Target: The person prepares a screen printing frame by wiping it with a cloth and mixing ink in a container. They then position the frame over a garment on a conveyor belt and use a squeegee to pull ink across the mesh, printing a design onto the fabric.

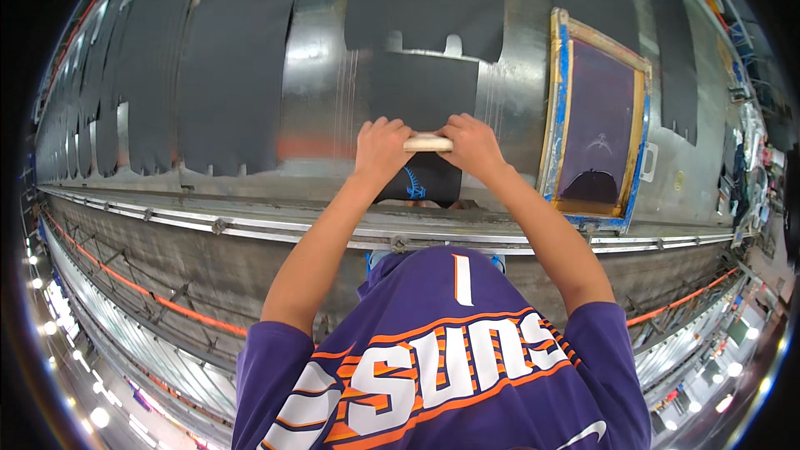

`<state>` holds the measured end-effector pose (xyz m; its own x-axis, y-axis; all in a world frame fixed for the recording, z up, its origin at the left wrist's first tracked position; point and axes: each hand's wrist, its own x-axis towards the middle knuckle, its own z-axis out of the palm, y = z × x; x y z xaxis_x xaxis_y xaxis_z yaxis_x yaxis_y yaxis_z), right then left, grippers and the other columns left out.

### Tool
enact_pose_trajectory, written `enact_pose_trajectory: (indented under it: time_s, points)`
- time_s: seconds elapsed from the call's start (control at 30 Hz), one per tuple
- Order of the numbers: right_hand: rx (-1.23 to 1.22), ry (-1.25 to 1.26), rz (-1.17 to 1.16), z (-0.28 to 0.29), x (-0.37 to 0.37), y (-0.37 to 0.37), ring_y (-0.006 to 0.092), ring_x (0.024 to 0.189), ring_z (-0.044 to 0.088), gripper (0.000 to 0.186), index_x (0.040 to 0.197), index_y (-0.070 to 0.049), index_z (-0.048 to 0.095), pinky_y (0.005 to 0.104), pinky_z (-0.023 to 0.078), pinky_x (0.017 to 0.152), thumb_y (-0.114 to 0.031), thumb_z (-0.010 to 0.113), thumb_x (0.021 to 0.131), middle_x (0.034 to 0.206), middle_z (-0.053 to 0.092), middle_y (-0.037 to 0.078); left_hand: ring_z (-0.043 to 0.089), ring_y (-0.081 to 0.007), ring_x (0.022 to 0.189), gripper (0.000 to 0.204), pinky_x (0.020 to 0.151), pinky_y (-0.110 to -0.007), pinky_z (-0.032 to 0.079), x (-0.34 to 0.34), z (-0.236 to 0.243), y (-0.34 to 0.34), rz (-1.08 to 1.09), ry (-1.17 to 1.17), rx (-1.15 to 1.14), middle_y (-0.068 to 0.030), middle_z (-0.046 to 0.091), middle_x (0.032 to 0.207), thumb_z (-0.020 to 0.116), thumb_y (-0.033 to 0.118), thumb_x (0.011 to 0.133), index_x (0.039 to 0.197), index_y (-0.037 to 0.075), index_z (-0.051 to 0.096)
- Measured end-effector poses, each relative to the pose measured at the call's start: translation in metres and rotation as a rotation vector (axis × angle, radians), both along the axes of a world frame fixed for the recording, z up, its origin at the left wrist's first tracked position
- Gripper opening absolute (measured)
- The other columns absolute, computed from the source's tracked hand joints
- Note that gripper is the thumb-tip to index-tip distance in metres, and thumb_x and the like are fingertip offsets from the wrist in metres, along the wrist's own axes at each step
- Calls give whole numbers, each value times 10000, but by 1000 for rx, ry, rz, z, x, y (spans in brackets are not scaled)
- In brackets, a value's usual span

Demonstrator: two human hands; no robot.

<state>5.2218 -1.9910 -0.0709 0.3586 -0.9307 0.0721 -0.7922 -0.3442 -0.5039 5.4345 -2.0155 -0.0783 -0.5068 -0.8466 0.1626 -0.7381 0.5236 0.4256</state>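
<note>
My left hand (385, 150) and my right hand (474, 146) grip either end of a short, pale, bar-like object (428, 143) held crosswise above a dark cut piece on the metal table. Just below the bar, the black piece (437, 182) shows a light blue printed design (414, 183), partly covered by my left hand. To the right lies a framed screen (597, 100) with a purple mesh, blue tape along its wooden edges and a dark puddle near its lower end.
A long metal table (321, 58) carries rows of dark cut pieces (229, 58), one large piece (423, 0) directly ahead. A metal rail (329, 234) runs along the near edge, by my body. Orange bars (158, 300) and shelving lie behind it. Assorted items (746, 158) crowd the far right end.
</note>
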Motion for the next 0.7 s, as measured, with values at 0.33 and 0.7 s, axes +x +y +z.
enact_pose_trajectory:
  time_s: [0.33, 0.7]
  points:
    - [-172, 51, -152, -18, 18, 49, 251, 922, 582, 358, 985, -106, 697, 376, 487, 789, -70, 758, 634, 910, 578, 48, 595, -191, 945, 330, 776, -368, 410, 4, -18, 49, 45, -78, -108, 39, 657, 981, 696, 79, 726, 1047, 158, 704]
    - [-118, 146, -79, -2, 26, 35, 243, 896, 584, 229, 827, -67, 610, 362, 504, 757, -118, 768, 668, 899, 563, 65, 616, -184, 879, 139, 771, -360, 429, 1, -7, 27, -154, -232, -136, -27, 607, 867, 639, 139, 819, 942, 86, 678]
